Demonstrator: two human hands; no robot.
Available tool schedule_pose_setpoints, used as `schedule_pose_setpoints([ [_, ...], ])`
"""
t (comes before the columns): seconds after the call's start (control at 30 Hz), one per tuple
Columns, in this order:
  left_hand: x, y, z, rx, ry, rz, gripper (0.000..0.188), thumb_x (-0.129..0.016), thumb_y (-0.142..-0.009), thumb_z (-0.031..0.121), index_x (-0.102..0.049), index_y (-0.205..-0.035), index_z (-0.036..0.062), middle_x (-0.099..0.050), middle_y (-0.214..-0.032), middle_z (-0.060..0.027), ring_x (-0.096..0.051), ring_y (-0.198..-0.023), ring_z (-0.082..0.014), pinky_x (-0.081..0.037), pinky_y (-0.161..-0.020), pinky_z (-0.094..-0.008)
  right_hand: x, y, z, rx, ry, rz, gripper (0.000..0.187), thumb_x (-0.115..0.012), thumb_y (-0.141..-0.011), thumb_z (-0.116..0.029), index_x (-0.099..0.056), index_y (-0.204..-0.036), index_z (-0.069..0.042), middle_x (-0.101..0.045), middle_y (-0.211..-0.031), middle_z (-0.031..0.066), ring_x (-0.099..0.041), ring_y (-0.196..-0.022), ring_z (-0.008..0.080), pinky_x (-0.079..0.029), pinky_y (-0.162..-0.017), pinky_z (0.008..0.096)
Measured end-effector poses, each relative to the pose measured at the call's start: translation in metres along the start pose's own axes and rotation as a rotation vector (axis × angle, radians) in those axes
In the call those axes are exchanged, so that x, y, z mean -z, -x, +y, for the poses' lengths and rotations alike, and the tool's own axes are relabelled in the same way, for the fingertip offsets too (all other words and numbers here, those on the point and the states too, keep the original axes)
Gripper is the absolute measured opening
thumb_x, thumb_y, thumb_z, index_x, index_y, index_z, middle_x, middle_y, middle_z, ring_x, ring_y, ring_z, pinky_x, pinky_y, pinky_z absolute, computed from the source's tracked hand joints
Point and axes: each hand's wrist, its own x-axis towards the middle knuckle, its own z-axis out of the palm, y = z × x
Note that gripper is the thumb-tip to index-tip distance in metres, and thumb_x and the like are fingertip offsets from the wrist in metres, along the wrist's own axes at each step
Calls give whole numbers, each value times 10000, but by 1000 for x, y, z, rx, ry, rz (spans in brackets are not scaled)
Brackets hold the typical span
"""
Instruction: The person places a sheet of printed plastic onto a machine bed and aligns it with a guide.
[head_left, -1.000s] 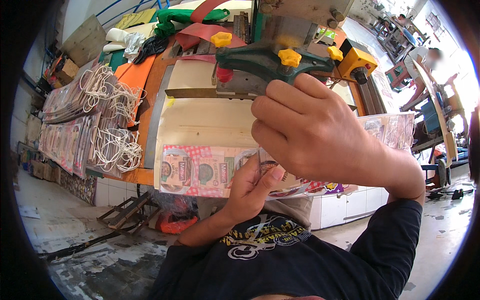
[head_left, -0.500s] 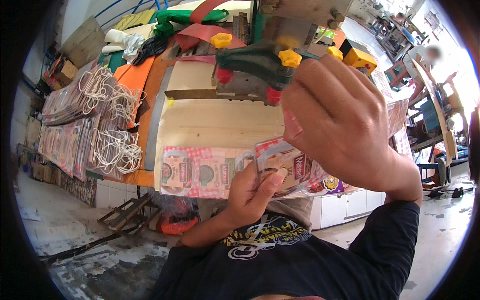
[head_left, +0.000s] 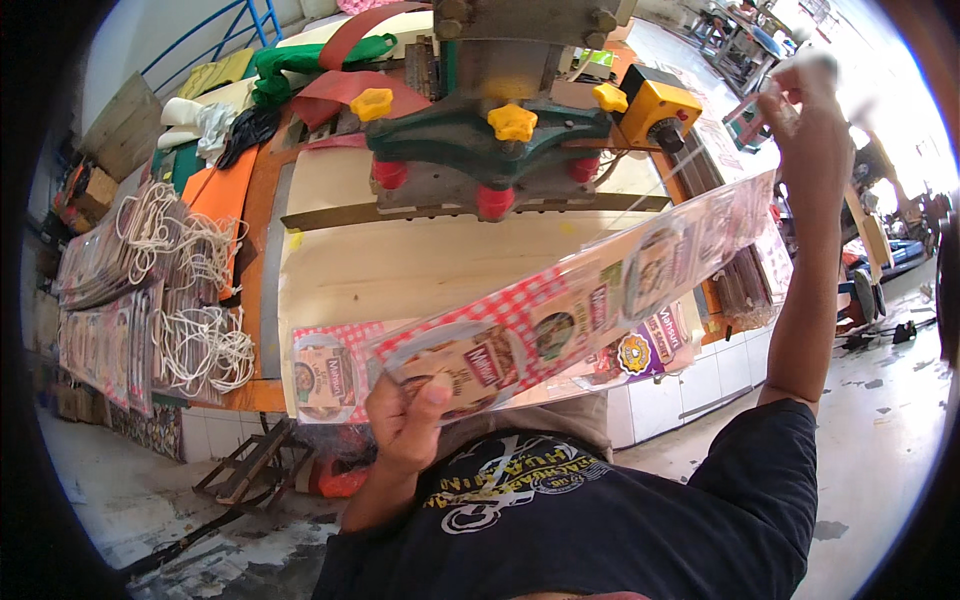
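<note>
My left hand (head_left: 405, 420) grips the near-left end of a long clear plastic sheet (head_left: 560, 335) printed with food pictures and red-and-white checks. The sheet is tilted, its right end raised. My right hand (head_left: 808, 105) is lifted far out at the upper right with fingers closed. A thin pale strip (head_left: 668, 180) runs from the sheet's upper edge toward that hand; its end there is blurred. Beneath the held sheet, another printed sheet (head_left: 325, 375) lies on the cream board (head_left: 400, 255). Behind stands a dark green press head (head_left: 450, 135) with yellow knobs and a long metal blade (head_left: 330, 215).
Stacks of printed plastic sheets with white cords (head_left: 205, 345) cover the table's left side. A yellow control box (head_left: 660, 110) stands right of the press. More stacked sheets (head_left: 745, 285) sit at the right edge. Green and red cloths (head_left: 320, 65) lie behind.
My right hand has swung up and right, away from my left hand. The gripped sheet is now drawn out lengthwise and tilted, and my left hand has shifted left.
</note>
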Motion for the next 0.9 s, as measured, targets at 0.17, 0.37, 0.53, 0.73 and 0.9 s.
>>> schedule_pose_setpoints([
  [0.17, 23, 2, -3, 5, 120, 52, 490, -653, -924, 140, -486, -1339, -59, -616, -1264, -168, -630, -1144, -255, -500, -1014, -413, 8, -11, 145, -328, 216, -5, 274, -665, -936, -303, -683, -1011, -40, -712, -967, 133, -701, -882, 292, -525, -793, 403],
  [0.37, 29, -1, -7, -19, 94, 48, 449, -668, -916, 137, -529, -1287, -75, -640, -1228, -172, -645, -1104, -244, -512, -985, -393, 4, 23, 110, -342, -125, -88, 250, -626, -976, -260, -719, -1049, -39, -719, -886, 80, -656, -806, 169, -497, -702, 326],
  [0.53, 33, -4, -6, -22, 134, 59, 454, -661, -903, 108, -528, -1296, -77, -642, -1228, -168, -642, -1106, -243, -507, -989, -386, 24, 36, 1, -15, -440, -459, 219, -575, -1011, -173, -718, -1152, -85, -733, -1113, 67, -696, -959, 179, -540, -850, 349],
  [0.73, 33, -5, -6, -7, 147, 59, 502, -643, -895, 89, -479, -1340, -77, -623, -1247, -170, -638, -1116, -255, -506, -997, -399, 25, 49, -45, 354, -642, -587, 222, -675, -953, -204, -710, -1067, -17, -695, -984, 136, -677, -926, 294, -515, -852, 401],
  [0.9, 26, -3, -4, -29, 138, 54, 538, -651, -889, 94, -464, -1362, -82, -613, -1272, -187, -632, -1148, -270, -499, -1020, -418, 20, 49, -61, 416, -741, -675, 246, -683, -950, -283, -691, -967, -38, -673, -960, 129, -660, -913, 322, -505, -816, 421],
])
